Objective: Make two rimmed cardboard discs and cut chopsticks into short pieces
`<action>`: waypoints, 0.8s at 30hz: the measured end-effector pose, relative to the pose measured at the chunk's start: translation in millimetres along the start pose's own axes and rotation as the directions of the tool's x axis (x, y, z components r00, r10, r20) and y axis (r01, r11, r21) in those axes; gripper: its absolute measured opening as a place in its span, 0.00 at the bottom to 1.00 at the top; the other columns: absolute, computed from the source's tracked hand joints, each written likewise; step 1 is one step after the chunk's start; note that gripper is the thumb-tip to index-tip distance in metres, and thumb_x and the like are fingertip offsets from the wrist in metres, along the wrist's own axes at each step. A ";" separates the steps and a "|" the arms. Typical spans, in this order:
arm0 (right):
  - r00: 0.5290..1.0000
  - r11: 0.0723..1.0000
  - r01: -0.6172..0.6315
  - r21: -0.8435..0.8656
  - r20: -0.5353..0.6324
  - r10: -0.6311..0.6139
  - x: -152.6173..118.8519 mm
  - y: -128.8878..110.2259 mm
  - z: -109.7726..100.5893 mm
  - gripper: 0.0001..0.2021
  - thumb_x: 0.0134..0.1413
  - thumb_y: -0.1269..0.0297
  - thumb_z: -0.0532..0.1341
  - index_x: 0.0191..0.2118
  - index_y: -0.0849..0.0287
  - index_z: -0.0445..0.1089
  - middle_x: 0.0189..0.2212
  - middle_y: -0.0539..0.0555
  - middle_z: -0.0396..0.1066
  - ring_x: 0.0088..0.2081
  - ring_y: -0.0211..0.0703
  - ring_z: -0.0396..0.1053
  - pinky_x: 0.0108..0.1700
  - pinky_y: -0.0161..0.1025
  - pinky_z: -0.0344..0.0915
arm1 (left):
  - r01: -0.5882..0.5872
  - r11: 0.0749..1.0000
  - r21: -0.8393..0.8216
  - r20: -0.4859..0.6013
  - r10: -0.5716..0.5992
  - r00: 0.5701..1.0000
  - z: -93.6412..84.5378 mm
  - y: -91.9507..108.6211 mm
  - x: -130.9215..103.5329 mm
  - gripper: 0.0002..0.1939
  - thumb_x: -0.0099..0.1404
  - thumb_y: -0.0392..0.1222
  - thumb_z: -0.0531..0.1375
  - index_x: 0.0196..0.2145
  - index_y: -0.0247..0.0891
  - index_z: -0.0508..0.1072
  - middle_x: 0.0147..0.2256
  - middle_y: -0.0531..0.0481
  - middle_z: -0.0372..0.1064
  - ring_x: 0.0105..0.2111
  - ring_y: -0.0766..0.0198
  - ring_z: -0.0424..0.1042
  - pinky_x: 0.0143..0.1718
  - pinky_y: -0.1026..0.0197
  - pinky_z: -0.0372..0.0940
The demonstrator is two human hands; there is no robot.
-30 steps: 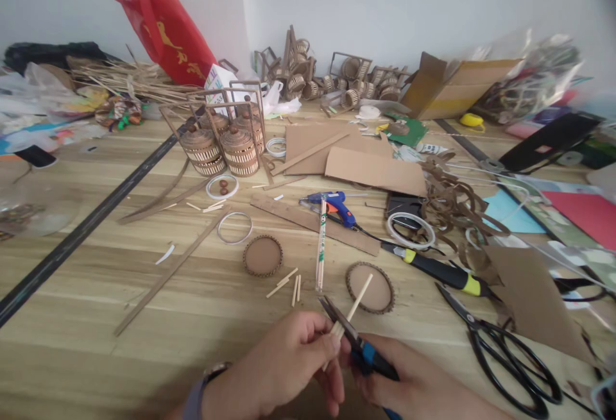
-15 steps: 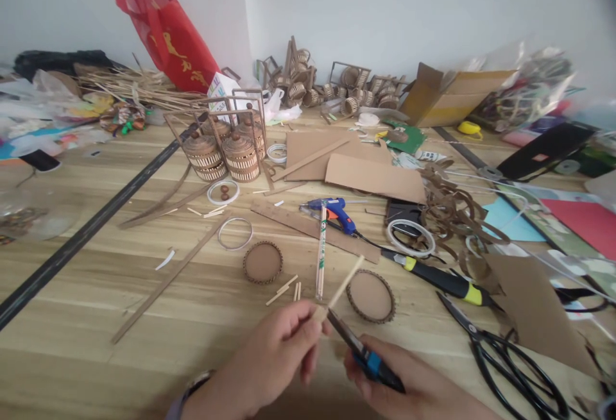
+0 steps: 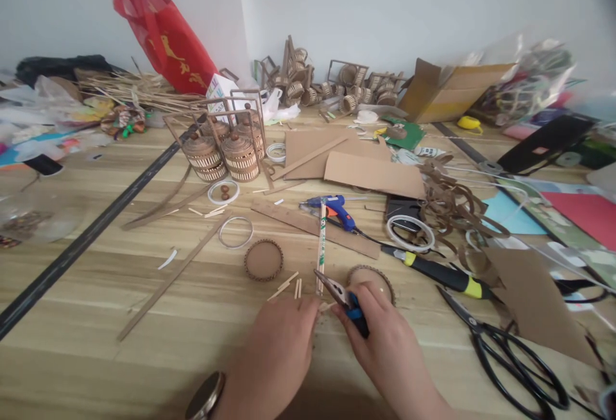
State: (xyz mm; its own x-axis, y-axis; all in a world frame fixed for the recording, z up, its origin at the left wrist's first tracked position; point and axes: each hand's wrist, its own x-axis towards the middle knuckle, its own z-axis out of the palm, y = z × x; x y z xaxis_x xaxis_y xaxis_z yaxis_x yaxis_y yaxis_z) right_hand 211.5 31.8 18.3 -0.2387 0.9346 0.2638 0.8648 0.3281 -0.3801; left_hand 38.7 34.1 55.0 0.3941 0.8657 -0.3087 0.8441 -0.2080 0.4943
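Note:
My left hand (image 3: 282,336) is closed at the bottom centre, its fingertips beside a small pale stick (image 3: 327,306); what it pinches is mostly hidden. My right hand (image 3: 380,336) is wrapped round blue-and-black pliers (image 3: 353,308), whose jaws point up and left over the lower end of a packet of sticks (image 3: 322,240). Behind the right hand lies a round cardboard disc with a dark braided rim (image 3: 368,274), partly covered. A similar disc (image 3: 264,260) lies to the left. Short cut sticks (image 3: 283,285) rest just above my left hand.
A blue glue gun (image 3: 337,208), a black-and-yellow cutter (image 3: 437,274) and large black scissors (image 3: 505,349) lie to the right. Lidded woven baskets (image 3: 240,154) stand back left. Cardboard sheets (image 3: 373,176), a brown strip tangle (image 3: 447,202) and a red bag (image 3: 166,42) are farther back.
The pliers have swung up and left, their jaws now pointing away from me. The long stick between my hands no longer shows upright. My left hand has turned its back up; both hands are closer together.

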 end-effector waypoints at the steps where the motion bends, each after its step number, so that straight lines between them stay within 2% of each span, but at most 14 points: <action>1: 1.000 0.999 -0.004 -0.047 -0.013 0.004 -0.3 -0.5 3.8 0.10 0.64 0.59 0.53 0.34 0.56 0.66 0.30 0.56 0.69 0.28 0.49 0.71 0.27 0.40 0.64 | 0.012 0.999 0.053 0.013 -0.012 1.000 -0.6 2.1 1.4 0.21 0.67 0.30 0.44 0.48 0.36 0.72 0.41 0.36 0.75 0.42 0.44 0.73 0.43 0.48 0.62; 3: 1.000 0.993 -0.026 -0.119 -0.019 0.024 0.7 -0.5 8.6 0.10 0.63 0.60 0.52 0.34 0.56 0.66 0.30 0.56 0.69 0.28 0.49 0.70 0.27 0.41 0.62 | 0.048 0.992 0.116 0.003 -0.049 0.999 -0.7 4.2 3.9 0.21 0.67 0.30 0.43 0.48 0.33 0.72 0.39 0.33 0.75 0.41 0.42 0.73 0.42 0.46 0.62; 5: 0.998 0.991 -0.069 -0.119 -0.011 0.068 3.9 1.5 8.3 0.10 0.63 0.62 0.51 0.34 0.56 0.65 0.30 0.57 0.69 0.29 0.51 0.70 0.29 0.42 0.62 | 0.092 0.990 0.105 -0.046 -0.088 0.995 -0.3 1.5 5.5 0.21 0.68 0.32 0.42 0.47 0.32 0.72 0.37 0.32 0.75 0.39 0.42 0.73 0.41 0.46 0.61; 7: 0.992 0.993 -0.118 -0.008 0.035 0.118 8.4 5.9 1.8 0.10 0.63 0.62 0.49 0.33 0.56 0.64 0.31 0.58 0.69 0.32 0.51 0.70 0.32 0.42 0.63 | 0.107 0.994 -0.029 -0.091 -0.109 0.990 -1.0 -6.0 6.3 0.19 0.70 0.36 0.42 0.42 0.34 0.72 0.36 0.34 0.74 0.37 0.46 0.73 0.38 0.50 0.60; 9: 0.981 0.976 -0.149 0.157 0.148 0.125 12.8 10.4 -10.6 0.11 0.64 0.60 0.49 0.33 0.56 0.64 0.31 0.57 0.70 0.33 0.48 0.69 0.34 0.41 0.64 | 0.088 0.948 -0.306 -0.071 -0.115 0.991 -3.0 -15.8 7.2 0.18 0.72 0.44 0.43 0.37 0.37 0.70 0.31 0.42 0.74 0.32 0.54 0.72 0.35 0.56 0.60; 10: 0.970 0.961 -0.155 0.227 0.220 0.105 14.7 11.7 -18.2 0.11 0.64 0.59 0.49 0.33 0.56 0.64 0.31 0.56 0.69 0.33 0.46 0.69 0.34 0.40 0.64 | 0.080 0.881 -0.467 -0.035 -0.109 0.993 -3.9 -20.2 7.9 0.18 0.72 0.49 0.43 0.35 0.38 0.68 0.28 0.46 0.72 0.30 0.57 0.71 0.33 0.58 0.59; 12: 0.938 0.939 -0.160 0.306 0.344 0.048 17.8 10.9 -33.5 0.11 0.64 0.58 0.50 0.33 0.56 0.65 0.30 0.54 0.69 0.32 0.44 0.68 0.34 0.38 0.63 | 0.082 0.686 -0.723 0.054 -0.063 0.997 -4.2 -26.1 10.0 0.21 0.70 0.57 0.45 0.35 0.39 0.65 0.25 0.50 0.70 0.27 0.61 0.69 0.32 0.60 0.59; 14: 0.899 0.925 -0.175 0.338 0.437 0.011 20.6 5.3 -46.1 0.10 0.64 0.59 0.52 0.34 0.56 0.66 0.30 0.52 0.70 0.31 0.43 0.68 0.34 0.37 0.63 | 0.100 0.514 -0.852 0.119 0.003 0.993 -1.5 -27.5 12.9 0.24 0.65 0.64 0.50 0.35 0.38 0.64 0.26 0.50 0.71 0.27 0.62 0.70 0.32 0.60 0.60; 16: 0.859 0.903 -0.200 0.381 0.512 -0.026 23.3 -2.8 -53.2 0.07 0.62 0.61 0.54 0.37 0.55 0.67 0.31 0.51 0.72 0.32 0.41 0.69 0.35 0.35 0.63 | 0.129 0.422 -0.898 0.163 0.046 0.986 3.5 -25.5 15.4 0.27 0.60 0.67 0.54 0.34 0.37 0.64 0.26 0.49 0.71 0.28 0.61 0.72 0.33 0.60 0.61; 19: 0.816 0.856 -0.232 0.462 0.572 -0.087 26.3 -12.5 -53.3 0.05 0.61 0.67 0.54 0.40 0.55 0.66 0.34 0.51 0.76 0.35 0.41 0.72 0.39 0.34 0.64 | 0.151 0.392 -0.908 0.194 0.075 0.978 11.6 -21.1 17.0 0.27 0.58 0.67 0.57 0.33 0.37 0.65 0.26 0.50 0.71 0.28 0.62 0.72 0.32 0.60 0.60; 24: 0.829 0.905 -0.187 0.383 0.556 -0.065 24.9 -12.6 -41.9 0.11 0.57 0.71 0.54 0.46 0.57 0.62 0.40 0.56 0.78 0.39 0.46 0.75 0.39 0.38 0.67 | 0.147 0.453 -0.879 0.214 0.100 0.972 18.6 -18.4 16.2 0.23 0.61 0.62 0.57 0.33 0.36 0.69 0.25 0.49 0.72 0.26 0.62 0.73 0.30 0.61 0.62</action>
State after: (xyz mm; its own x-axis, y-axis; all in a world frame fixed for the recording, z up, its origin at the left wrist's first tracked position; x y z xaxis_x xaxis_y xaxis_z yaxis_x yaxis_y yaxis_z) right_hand 213.1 45.2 66.8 -0.4993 0.8296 -0.2500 0.6578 0.1752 -0.7325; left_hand 36.4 43.5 25.7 0.5454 0.7227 -0.4245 0.1207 0.4335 0.8930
